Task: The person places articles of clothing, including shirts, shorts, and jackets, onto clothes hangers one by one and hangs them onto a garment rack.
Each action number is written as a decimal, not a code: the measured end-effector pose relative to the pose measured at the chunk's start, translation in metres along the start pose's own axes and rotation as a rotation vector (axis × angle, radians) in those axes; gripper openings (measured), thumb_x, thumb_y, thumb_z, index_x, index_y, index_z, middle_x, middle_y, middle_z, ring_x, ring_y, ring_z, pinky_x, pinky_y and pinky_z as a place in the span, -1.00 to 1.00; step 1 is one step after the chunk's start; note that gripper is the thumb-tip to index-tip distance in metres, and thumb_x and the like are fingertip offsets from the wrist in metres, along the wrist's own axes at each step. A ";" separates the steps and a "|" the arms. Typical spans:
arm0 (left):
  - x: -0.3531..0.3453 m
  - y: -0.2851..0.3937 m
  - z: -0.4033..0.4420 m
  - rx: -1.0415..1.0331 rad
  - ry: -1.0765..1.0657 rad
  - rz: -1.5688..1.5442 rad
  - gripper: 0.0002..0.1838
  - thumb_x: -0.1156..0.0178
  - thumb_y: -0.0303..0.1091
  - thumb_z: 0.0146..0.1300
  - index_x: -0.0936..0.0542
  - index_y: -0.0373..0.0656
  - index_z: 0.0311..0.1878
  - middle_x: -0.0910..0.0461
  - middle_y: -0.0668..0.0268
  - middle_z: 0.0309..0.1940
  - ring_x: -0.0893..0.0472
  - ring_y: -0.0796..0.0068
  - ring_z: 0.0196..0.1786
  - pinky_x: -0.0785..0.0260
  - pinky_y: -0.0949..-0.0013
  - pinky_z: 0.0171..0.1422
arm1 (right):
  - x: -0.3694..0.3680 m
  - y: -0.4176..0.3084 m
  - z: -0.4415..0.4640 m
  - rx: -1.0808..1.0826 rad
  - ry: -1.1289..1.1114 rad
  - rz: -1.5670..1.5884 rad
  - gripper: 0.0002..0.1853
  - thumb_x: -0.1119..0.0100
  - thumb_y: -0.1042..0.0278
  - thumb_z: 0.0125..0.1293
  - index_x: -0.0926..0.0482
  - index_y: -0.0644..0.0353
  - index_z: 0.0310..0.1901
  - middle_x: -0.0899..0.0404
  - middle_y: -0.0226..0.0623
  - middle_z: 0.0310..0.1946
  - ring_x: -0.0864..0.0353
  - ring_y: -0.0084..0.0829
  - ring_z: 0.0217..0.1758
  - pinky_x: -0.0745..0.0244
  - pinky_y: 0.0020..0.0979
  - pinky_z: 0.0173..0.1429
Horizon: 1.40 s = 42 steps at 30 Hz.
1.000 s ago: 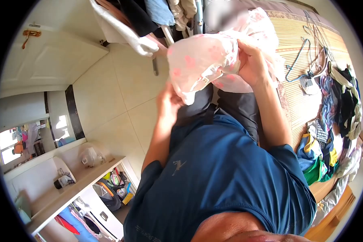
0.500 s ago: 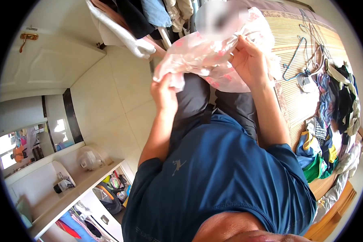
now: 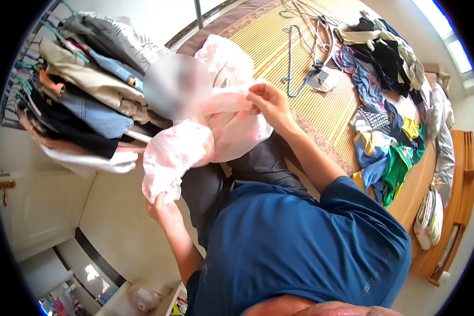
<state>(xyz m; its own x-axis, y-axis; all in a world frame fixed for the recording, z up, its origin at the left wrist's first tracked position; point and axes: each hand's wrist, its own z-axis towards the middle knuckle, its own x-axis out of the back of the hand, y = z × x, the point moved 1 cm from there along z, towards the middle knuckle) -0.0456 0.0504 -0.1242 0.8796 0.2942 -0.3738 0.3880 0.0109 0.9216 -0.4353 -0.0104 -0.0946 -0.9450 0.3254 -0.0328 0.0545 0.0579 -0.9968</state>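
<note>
The left hand (image 3: 165, 211) grasps the near left end of a white cloth garment with pink patterns (image 3: 237, 129), its fingers closed around the gathered fabric. The right hand (image 3: 275, 105) is at the far right edge of the same garment, fingers bent against it; whether they pinch the fabric or only touch it, I cannot tell. The garment is spread between the two hands, bunched on the left and fuller in the middle, over the dark trousers (image 3: 268, 171) of the person in the blue shirt (image 3: 305, 247). A blurred patch hides what is at its far left.

To the right is a bed with a woven mat (image 3: 321, 113). On its far part lie several hangers (image 3: 290, 60), with a pale packet (image 3: 325, 80) beside them. Farther right is a heap of dark and cream clothes (image 3: 387, 52); nearer, a green garment (image 3: 397, 171) lies against a blue-and-yellow one (image 3: 373, 152). On the left, hanging clothes (image 3: 92, 87) crowd together on a rack, and a white door (image 3: 42, 221) stands nearer.
</note>
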 end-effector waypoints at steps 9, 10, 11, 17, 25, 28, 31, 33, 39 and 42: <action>0.013 -0.009 0.008 0.073 0.085 0.032 -0.38 -0.04 -0.74 0.04 -0.53 -0.50 0.28 -0.59 -0.03 0.21 -0.66 0.03 0.21 -0.63 0.04 0.21 | 0.133 -0.009 0.036 0.135 0.663 -0.713 -0.58 -0.40 0.30 0.35 -0.60 0.32 0.16 -0.69 -0.13 -0.11 -0.69 -0.27 -0.03 -0.60 -0.23 0.10; 0.010 -0.012 0.006 0.041 0.113 0.057 -0.44 -0.11 -0.69 0.11 -0.55 -0.49 0.26 -0.62 -0.01 0.17 -0.69 0.06 0.17 -0.64 0.07 0.18 | 0.143 -0.011 0.039 0.105 0.703 -0.756 -0.53 -0.41 0.25 0.34 -0.57 0.31 0.19 -0.68 -0.11 -0.09 -0.69 -0.24 -0.02 -0.59 -0.21 0.11; 0.004 -0.012 0.004 0.041 0.107 0.055 -0.44 -0.11 -0.69 0.11 -0.55 -0.49 0.26 -0.62 -0.01 0.17 -0.69 0.06 0.17 -0.64 0.07 0.18 | 0.154 -0.012 0.043 0.075 0.742 -0.798 -0.47 -0.43 0.20 0.33 -0.55 0.30 0.22 -0.68 -0.10 -0.08 -0.70 -0.21 -0.01 -0.59 -0.20 0.12; -0.016 -0.010 -0.005 0.113 0.266 0.238 -0.56 -0.13 -0.55 0.28 -0.59 -0.47 0.22 -0.66 0.01 0.12 -0.73 0.15 0.09 -0.66 0.14 0.07 | 0.219 0.007 0.094 -0.048 0.785 -0.791 -0.35 -0.45 0.03 0.28 -0.49 0.29 0.24 -0.71 -0.14 -0.14 -0.75 -0.24 -0.09 -0.65 -0.21 0.00; -0.008 -0.015 -0.011 0.181 0.122 0.190 -0.58 -0.03 -0.47 0.16 -0.64 -0.43 0.05 -0.66 0.16 -0.03 -0.70 0.28 -0.04 -0.58 0.24 0.00 | 0.237 -0.018 0.104 -0.391 0.565 -0.526 -0.69 -0.31 0.25 0.28 -0.65 0.37 -0.13 -0.66 -0.23 -0.32 -0.74 -0.42 -0.35 -0.62 -0.38 -0.45; -0.014 -0.016 -0.014 0.235 0.108 0.175 -0.59 -0.02 -0.47 0.14 -0.64 -0.42 0.02 -0.64 0.17 -0.05 -0.69 0.29 -0.05 -0.57 0.25 0.00 | 0.246 -0.018 0.094 -0.355 0.545 -0.023 -0.80 -0.26 0.33 0.25 -0.58 0.30 -0.22 -0.60 -0.19 -0.36 -0.69 -0.32 -0.40 -0.66 -0.33 -0.40; -0.018 -0.019 -0.015 0.224 0.105 0.194 -0.59 -0.01 -0.46 0.14 -0.64 -0.42 0.02 -0.64 0.17 -0.04 -0.68 0.29 -0.02 -0.57 0.25 0.03 | 0.269 -0.009 0.089 -0.400 0.397 0.445 -0.84 -0.25 0.33 0.26 -0.56 0.24 -0.26 -0.60 -0.23 -0.37 -0.68 -0.34 -0.38 -0.63 -0.35 -0.39; -0.012 -0.024 -0.012 0.224 0.087 0.188 -0.59 -0.01 -0.46 0.13 -0.64 -0.41 0.02 -0.63 0.17 -0.03 -0.67 0.29 0.00 -0.56 0.25 0.05 | 0.280 -0.002 0.081 -0.385 0.377 0.473 -0.85 -0.25 0.33 0.25 -0.54 0.22 -0.28 -0.60 -0.26 -0.39 -0.68 -0.34 -0.38 -0.59 -0.36 -0.41; -0.028 -0.016 -0.010 0.174 -0.038 0.114 -0.50 -0.03 -0.46 0.15 -0.56 -0.42 0.18 -0.60 0.12 0.07 -0.65 0.24 0.11 -0.55 0.25 0.17 | 0.245 -0.025 0.027 0.042 0.651 0.047 -0.84 -0.24 0.48 0.23 -0.53 0.30 -0.18 -0.63 -0.25 -0.35 -0.79 -0.35 -0.33 -0.69 -0.40 -0.35; -0.037 -0.011 -0.013 0.106 -0.084 0.110 -0.48 -0.09 -0.47 0.25 -0.49 -0.45 0.28 -0.58 0.07 0.15 -0.64 0.22 0.18 -0.52 0.24 0.27 | 0.237 -0.021 0.010 0.111 0.713 0.001 -0.81 -0.20 0.44 0.27 -0.53 0.35 -0.13 -0.64 -0.21 -0.33 -0.79 -0.34 -0.33 -0.71 -0.40 -0.36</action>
<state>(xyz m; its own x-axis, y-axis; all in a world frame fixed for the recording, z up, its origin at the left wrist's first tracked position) -0.0860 0.0521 -0.1190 0.9365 0.2074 -0.2827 0.3110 -0.1193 0.9429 -0.6636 0.0556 -0.0817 -0.5026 0.8644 -0.0165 -0.0134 -0.0269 -0.9995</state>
